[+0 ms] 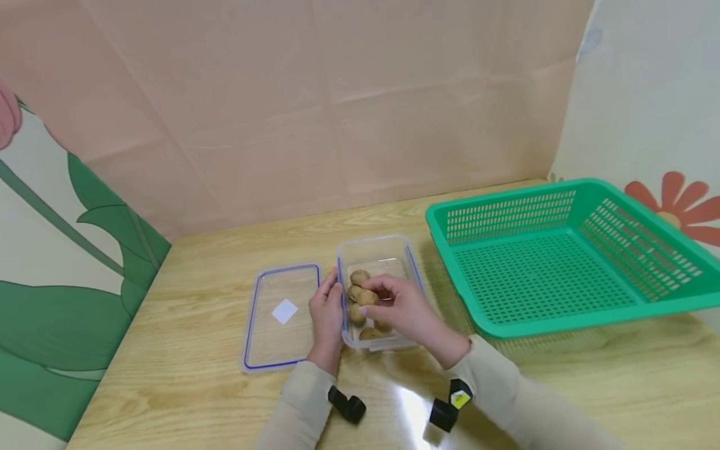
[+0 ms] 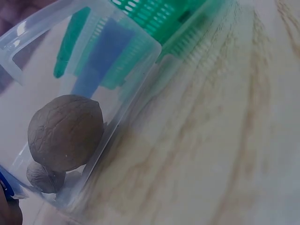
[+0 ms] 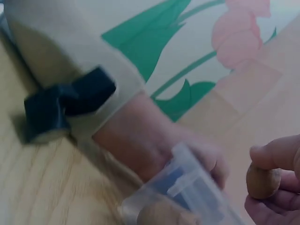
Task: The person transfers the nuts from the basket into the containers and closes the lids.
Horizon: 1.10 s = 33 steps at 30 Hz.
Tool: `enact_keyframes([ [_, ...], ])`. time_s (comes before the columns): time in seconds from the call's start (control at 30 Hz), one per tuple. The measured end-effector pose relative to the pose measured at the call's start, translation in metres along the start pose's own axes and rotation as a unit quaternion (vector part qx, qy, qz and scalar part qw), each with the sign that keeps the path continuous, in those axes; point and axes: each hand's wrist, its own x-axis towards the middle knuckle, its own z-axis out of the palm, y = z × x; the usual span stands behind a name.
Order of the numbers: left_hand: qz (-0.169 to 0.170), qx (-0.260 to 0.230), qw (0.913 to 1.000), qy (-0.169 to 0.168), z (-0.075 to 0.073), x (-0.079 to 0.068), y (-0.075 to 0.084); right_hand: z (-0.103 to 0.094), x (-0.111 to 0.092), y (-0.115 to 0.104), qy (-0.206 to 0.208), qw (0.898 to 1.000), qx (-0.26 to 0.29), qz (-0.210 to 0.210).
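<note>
My right hand (image 1: 406, 310) pinches a walnut (image 1: 368, 298) between thumb and fingers, over a clear plastic container (image 1: 414, 265). The right wrist view shows that walnut (image 3: 262, 182) held at the fingertips. Several other walnuts lie inside along the container's left side, among them one near the middle (image 1: 360, 277) and another lower down (image 1: 357, 314); the right hand partly covers some. Against the container's left wall rests my left hand (image 1: 326, 319), its fingers fairly straight along the outside. Through the clear wall, the left wrist view shows a walnut (image 2: 65, 133) close up.
A clear lid (image 1: 264, 337) with a blue seal and a white square label lies left of the container, partly behind the left hand. To the right stands a large green plastic basket (image 1: 478, 306). The wooden table (image 1: 191, 350) meets a pink backdrop (image 1: 253, 125).
</note>
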Motion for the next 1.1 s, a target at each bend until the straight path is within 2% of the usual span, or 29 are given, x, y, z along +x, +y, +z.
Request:
enact_keyframes([
  [0.23, 0.009, 0.008, 0.9999, 0.008, 0.000, -0.004, -0.002, 0.009, 0.004, 0.015, 0.012, 0.992, -0.125, -0.011],
  [0.43, 0.012, 0.014, 0.9998, 0.001, -0.001, -0.003, -0.002, 0.015, 0.005, 0.016, 0.012, 0.979, -0.203, -0.015],
  [0.57, 0.012, 0.010, 0.9999, -0.005, -0.001, 0.000, 0.001, 0.017, 0.006, 0.011, 0.016, 0.973, -0.230, -0.001],
  [0.73, 0.007, -0.001, 1.0000, -0.002, -0.001, 0.002, 0.003, 0.017, 0.008, 0.012, 0.025, 0.974, -0.224, 0.008],
  [0.97, -0.001, -0.005, 1.0000, 0.001, -0.001, 0.002, 0.001, 0.015, 0.005, 0.015, 0.060, 0.984, -0.163, 0.037],
  [1.1, -0.015, -0.017, 0.9997, -0.010, -0.004, 0.005, 0.005, 0.014, 0.004, 0.014, 0.078, 0.988, -0.129, 0.036],
])
